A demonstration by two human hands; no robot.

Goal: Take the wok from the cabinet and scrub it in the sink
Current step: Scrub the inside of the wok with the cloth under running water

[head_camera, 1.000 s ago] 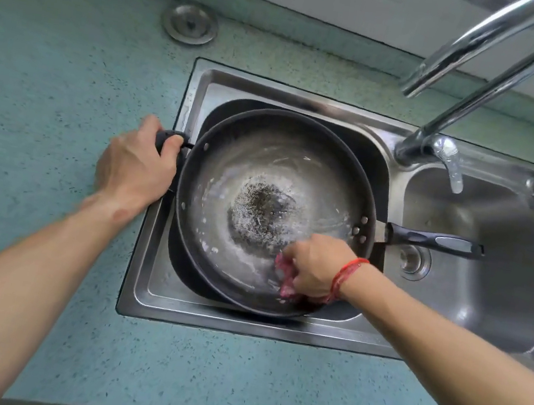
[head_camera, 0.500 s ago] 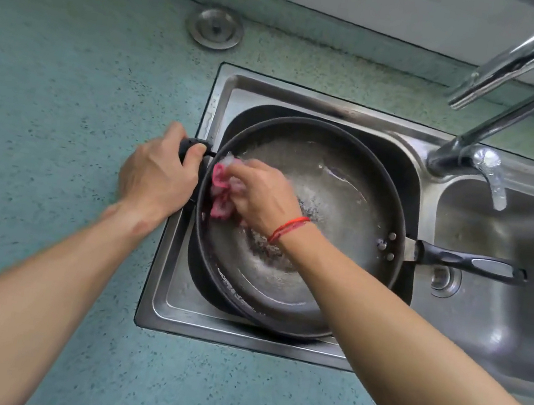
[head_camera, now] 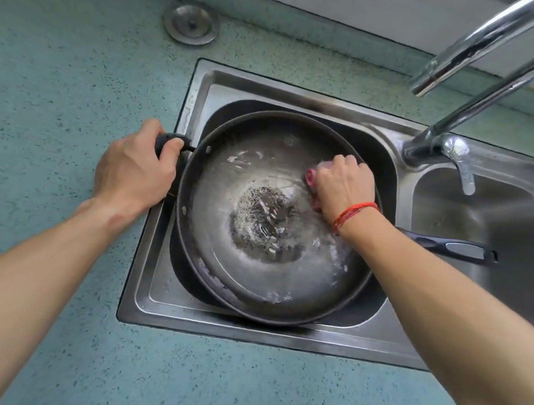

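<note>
A dark round wok (head_camera: 248, 269) lies in the left basin of the steel sink (head_camera: 154, 300), with soapy streaks and a dark gritty patch at its centre. My left hand (head_camera: 135, 168) grips the short black helper handle (head_camera: 167, 139) on the wok's left rim. My right hand (head_camera: 344, 186) holds a pink scrubbing cloth (head_camera: 311, 176) and presses it against the wok's inner wall at the upper right. The long black handle (head_camera: 453, 247) sticks out to the right over the second basin.
A chrome faucet (head_camera: 484, 82) arches over the sink's back right, its lever (head_camera: 462, 162) beside the base. The right basin (head_camera: 496, 236) holds nothing but the wok's handle above it. A round metal strainer plug (head_camera: 192, 23) lies on the teal counter (head_camera: 51, 83) behind the sink.
My right hand swept the pink cloth from the wok's near right side to its left rim, then across to the upper right. My left hand stayed on the helper handle.
</note>
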